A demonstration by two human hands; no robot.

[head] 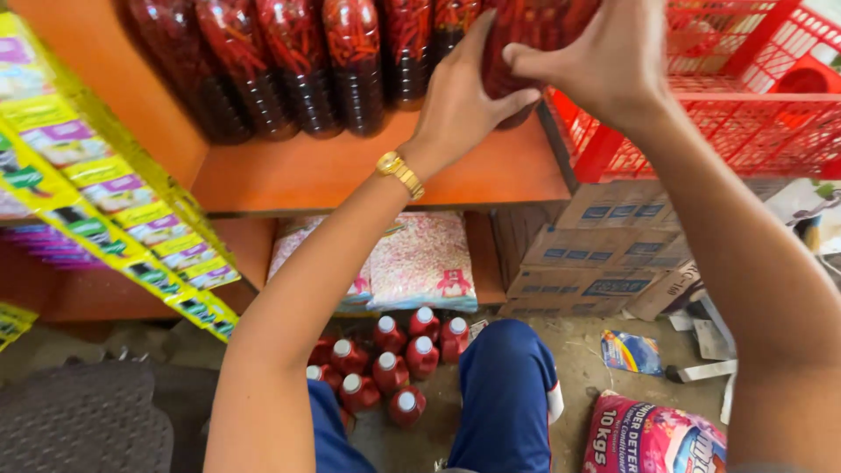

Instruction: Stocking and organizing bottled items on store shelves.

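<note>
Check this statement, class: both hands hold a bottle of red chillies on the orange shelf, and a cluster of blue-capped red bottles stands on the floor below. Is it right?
Not quite. The head view shows the floor bottles with white caps, not blue. The rest holds: left hand and right hand grip a chilli bottle on the orange shelf.

- Chilli bottles (298, 70) stand packed along the back of the orange shelf (350, 171), its front strip bare
- Red crate (736, 114) blocks the right end
- Red-capped bottles (385, 359) crowd the floor between the knees
</note>
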